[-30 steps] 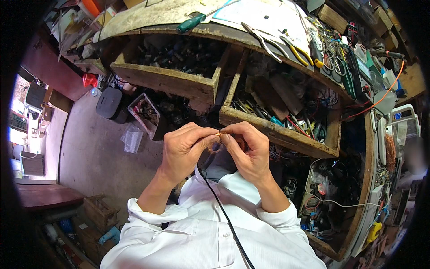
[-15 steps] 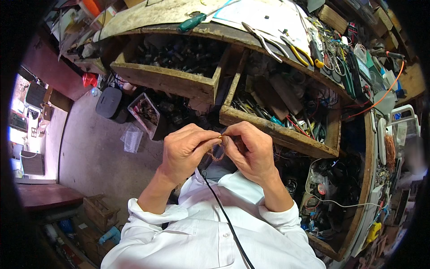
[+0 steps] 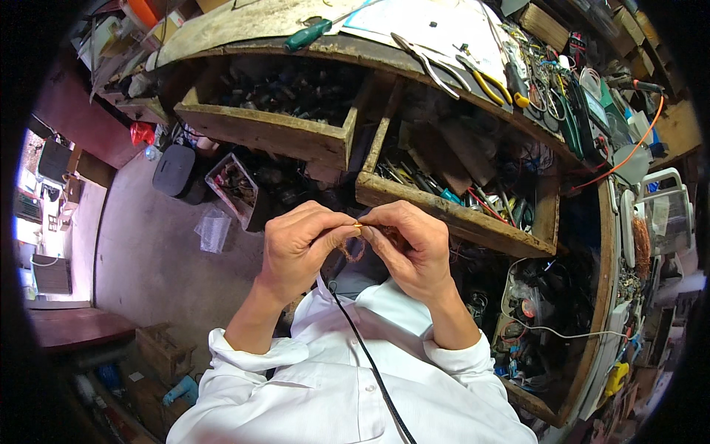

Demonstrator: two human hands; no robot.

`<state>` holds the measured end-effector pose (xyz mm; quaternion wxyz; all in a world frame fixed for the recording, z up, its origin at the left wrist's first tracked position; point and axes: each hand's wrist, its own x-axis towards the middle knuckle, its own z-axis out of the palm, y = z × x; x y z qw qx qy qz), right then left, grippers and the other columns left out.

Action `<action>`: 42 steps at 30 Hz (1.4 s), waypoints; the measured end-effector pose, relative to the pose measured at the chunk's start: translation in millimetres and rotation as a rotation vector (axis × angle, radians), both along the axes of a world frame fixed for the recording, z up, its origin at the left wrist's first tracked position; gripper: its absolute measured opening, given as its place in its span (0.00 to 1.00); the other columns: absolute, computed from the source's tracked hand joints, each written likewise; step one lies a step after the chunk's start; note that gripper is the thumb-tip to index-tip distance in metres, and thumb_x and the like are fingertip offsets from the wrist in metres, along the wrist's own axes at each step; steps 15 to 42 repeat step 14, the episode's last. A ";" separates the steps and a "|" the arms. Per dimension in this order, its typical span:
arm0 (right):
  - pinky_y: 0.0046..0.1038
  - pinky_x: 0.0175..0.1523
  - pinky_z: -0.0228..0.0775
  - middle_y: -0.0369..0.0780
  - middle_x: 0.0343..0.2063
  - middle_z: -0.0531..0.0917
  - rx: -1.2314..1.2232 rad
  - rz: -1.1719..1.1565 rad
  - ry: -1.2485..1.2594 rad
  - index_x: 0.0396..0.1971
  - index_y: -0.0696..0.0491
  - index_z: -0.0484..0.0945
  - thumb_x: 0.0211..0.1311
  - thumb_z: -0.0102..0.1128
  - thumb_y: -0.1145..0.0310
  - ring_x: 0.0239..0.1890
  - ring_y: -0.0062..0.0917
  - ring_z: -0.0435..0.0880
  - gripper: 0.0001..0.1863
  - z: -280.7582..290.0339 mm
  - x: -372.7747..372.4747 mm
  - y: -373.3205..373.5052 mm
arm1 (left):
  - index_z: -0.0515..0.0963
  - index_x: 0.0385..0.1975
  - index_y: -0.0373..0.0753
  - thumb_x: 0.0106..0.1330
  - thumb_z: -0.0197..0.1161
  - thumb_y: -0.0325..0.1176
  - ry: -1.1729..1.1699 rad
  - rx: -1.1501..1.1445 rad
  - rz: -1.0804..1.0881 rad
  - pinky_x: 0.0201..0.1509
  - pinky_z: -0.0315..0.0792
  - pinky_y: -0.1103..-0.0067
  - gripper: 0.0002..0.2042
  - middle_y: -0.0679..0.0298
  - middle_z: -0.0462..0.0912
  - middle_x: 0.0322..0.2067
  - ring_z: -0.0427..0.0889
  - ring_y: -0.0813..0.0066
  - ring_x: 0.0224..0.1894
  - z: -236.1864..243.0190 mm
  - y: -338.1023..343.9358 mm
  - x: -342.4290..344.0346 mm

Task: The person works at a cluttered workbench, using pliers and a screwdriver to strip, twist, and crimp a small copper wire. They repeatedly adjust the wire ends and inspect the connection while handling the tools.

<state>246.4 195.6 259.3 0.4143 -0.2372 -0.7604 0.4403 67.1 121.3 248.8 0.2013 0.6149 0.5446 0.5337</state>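
Two bare hands meet at the centre of the view, above a white cotton shirt with rolled cuffs. The left hand (image 3: 299, 248) and the right hand (image 3: 414, 248) pinch together on a small tangle of thin coppery wire (image 3: 355, 248), fingertips touching at a tiny bright orange tip; both hands are closed around the wire, which loops in a reddish curl just below the thumbs. A smooth black cable (image 3: 366, 362) runs from under the hands toward 6 o'clock, across the shirt.

At 11 o'clock from the hands, an open drawer (image 3: 266, 133) of rough, worn wood holds dark metal parts. At 2 o'clock, a second open wooden drawer (image 3: 458, 218) is packed with slim tools and coloured wires. Above both, at 12 o'clock, the curved, scuffed edge of a wooden workbench (image 3: 244, 29) carries a green-handled screwdriver (image 3: 309, 35), and toward 1 o'clock lie yellow-handled pliers (image 3: 484, 80). At 9 o'clock, a crumpled clear plastic bag (image 3: 213, 228) lies on a dull grey floor, with a rounded black box (image 3: 174, 170) at 10 o'clock.
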 end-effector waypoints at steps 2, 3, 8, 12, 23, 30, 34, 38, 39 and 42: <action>0.22 0.27 0.72 0.40 0.28 0.83 0.035 0.003 -0.008 0.35 0.60 0.83 0.58 0.69 0.79 0.24 0.21 0.83 0.06 -1.0 -0.2 1.8 | 0.86 0.33 0.32 0.60 0.71 0.23 0.018 0.024 -0.012 0.33 0.75 0.81 0.04 0.60 0.87 0.28 0.84 0.74 0.29 0.0 0.7 -1.1; 0.23 0.28 0.73 0.41 0.29 0.83 0.076 0.003 -0.016 0.35 0.60 0.83 0.57 0.69 0.80 0.24 0.22 0.83 0.06 -2.8 0.8 3.4 | 0.86 0.33 0.32 0.60 0.71 0.23 0.039 0.046 -0.019 0.33 0.75 0.81 0.04 0.60 0.87 0.29 0.84 0.74 0.29 -0.4 1.2 -1.3; 0.16 0.25 0.63 0.37 0.28 0.83 0.174 -0.012 0.029 0.33 0.61 0.84 0.55 0.70 0.82 0.21 0.13 0.75 0.06 -5.7 -2.2 2.7 | 0.86 0.34 0.33 0.60 0.71 0.23 0.019 0.052 -0.001 0.33 0.76 0.81 0.05 0.60 0.87 0.30 0.84 0.74 0.29 -2.2 -1.1 2.4; 0.20 0.28 0.72 0.40 0.28 0.84 -0.070 -0.010 0.051 0.34 0.61 0.83 0.60 0.67 0.79 0.24 0.24 0.83 0.03 -8.0 0.3 2.8 | 0.85 0.40 0.33 0.63 0.71 0.25 -0.310 -0.126 -0.003 0.36 0.79 0.81 0.07 0.60 0.88 0.32 0.87 0.71 0.32 -3.9 -2.7 8.2; 0.18 0.29 0.72 0.37 0.30 0.86 -0.297 0.021 0.160 0.35 0.60 0.83 0.66 0.63 0.76 0.23 0.24 0.83 0.03 -26.5 1.6 4.4 | 0.85 0.41 0.33 0.65 0.70 0.26 -0.452 -0.188 -0.006 0.37 0.80 0.81 0.07 0.61 0.88 0.33 0.87 0.70 0.33 -3.7 -2.9 13.6; 0.18 0.29 0.72 0.37 0.30 0.86 -0.297 0.021 0.160 0.35 0.60 0.83 0.66 0.63 0.76 0.23 0.24 0.83 0.03 -26.5 1.6 4.4 | 0.85 0.41 0.33 0.65 0.70 0.26 -0.452 -0.188 -0.006 0.37 0.80 0.81 0.07 0.61 0.88 0.33 0.87 0.70 0.33 -3.7 -2.9 13.6; 0.18 0.29 0.72 0.37 0.30 0.86 -0.297 0.021 0.160 0.35 0.60 0.83 0.66 0.63 0.76 0.23 0.24 0.83 0.03 -26.5 1.6 4.4 | 0.85 0.41 0.33 0.65 0.70 0.26 -0.452 -0.188 -0.006 0.37 0.80 0.81 0.07 0.61 0.88 0.33 0.87 0.70 0.33 -3.7 -2.9 13.6; 0.18 0.29 0.72 0.37 0.30 0.86 -0.297 0.021 0.160 0.35 0.60 0.83 0.66 0.63 0.76 0.23 0.24 0.83 0.03 -26.5 1.6 4.4 | 0.85 0.41 0.33 0.65 0.70 0.26 -0.452 -0.188 -0.006 0.37 0.80 0.81 0.07 0.61 0.88 0.33 0.87 0.70 0.33 -3.7 -2.9 13.6; 0.18 0.29 0.72 0.37 0.30 0.86 -0.297 0.021 0.160 0.35 0.60 0.83 0.66 0.63 0.76 0.23 0.24 0.83 0.03 -26.5 1.6 4.4 | 0.85 0.41 0.33 0.65 0.70 0.26 -0.452 -0.188 -0.006 0.37 0.80 0.81 0.07 0.61 0.88 0.33 0.87 0.70 0.33 -3.7 -2.9 13.6; 0.18 0.29 0.72 0.37 0.30 0.86 -0.297 0.021 0.160 0.35 0.60 0.83 0.66 0.63 0.76 0.23 0.24 0.83 0.03 -26.5 1.6 4.4 | 0.85 0.41 0.33 0.65 0.70 0.26 -0.452 -0.188 -0.006 0.37 0.80 0.81 0.07 0.61 0.88 0.33 0.87 0.70 0.33 -3.7 -2.9 13.6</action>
